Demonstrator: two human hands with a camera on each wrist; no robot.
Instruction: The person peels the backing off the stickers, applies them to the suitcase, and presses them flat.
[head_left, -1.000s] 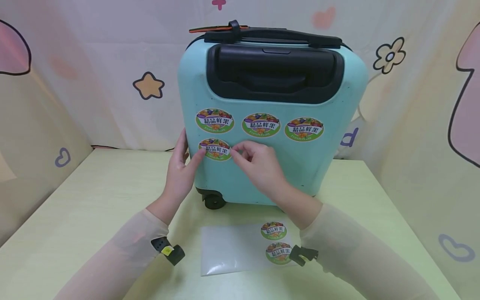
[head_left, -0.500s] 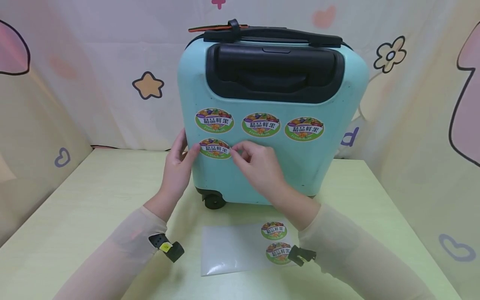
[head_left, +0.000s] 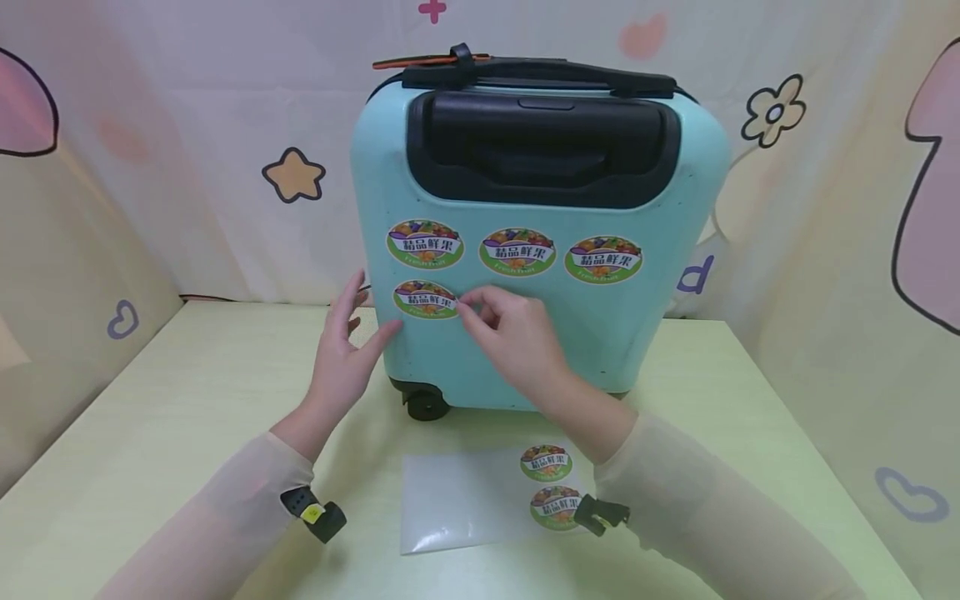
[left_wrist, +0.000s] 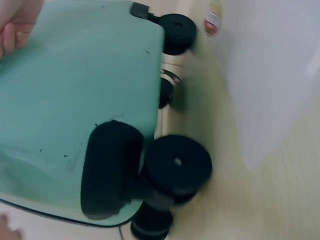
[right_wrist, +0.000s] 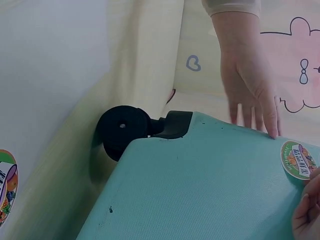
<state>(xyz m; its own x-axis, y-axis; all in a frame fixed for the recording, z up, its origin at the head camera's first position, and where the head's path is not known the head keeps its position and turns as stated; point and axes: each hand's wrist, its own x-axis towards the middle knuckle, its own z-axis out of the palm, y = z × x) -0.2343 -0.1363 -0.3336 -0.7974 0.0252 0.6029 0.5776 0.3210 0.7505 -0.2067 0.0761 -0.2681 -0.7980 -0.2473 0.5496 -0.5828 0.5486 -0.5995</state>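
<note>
A light blue suitcase [head_left: 607, 333] stands upright on the table, its back face toward me. My right hand [head_left: 521, 342] pinches the right edge of an oval fruit sticker [head_left: 420, 301] between thumb and forefinger, against the suitcase below the upper row. In the right wrist view this sticker [right_wrist: 296, 161] lies near the case's side edge. My left hand [head_left: 337, 358] has its fingers spread beside the left edge of the case, the thumb tip at that edge just below the sticker. Three similar stickers, the middle one [head_left: 517, 252] among them, form a row above.
A glossy white backing sheet [head_left: 457, 500] lies in front of the suitcase, bearing two oval stickers [head_left: 546, 463] at its right side. Black wheels [left_wrist: 177, 165] stick out from the case's bottom. A patterned cloth [head_left: 187, 167] hangs behind and at both sides of the table [head_left: 225, 375].
My left thumb has come off the sticker's left end and moved down and left to the case's edge, the left fingers spreading away. The right hand keeps its pinch on the sticker.
</note>
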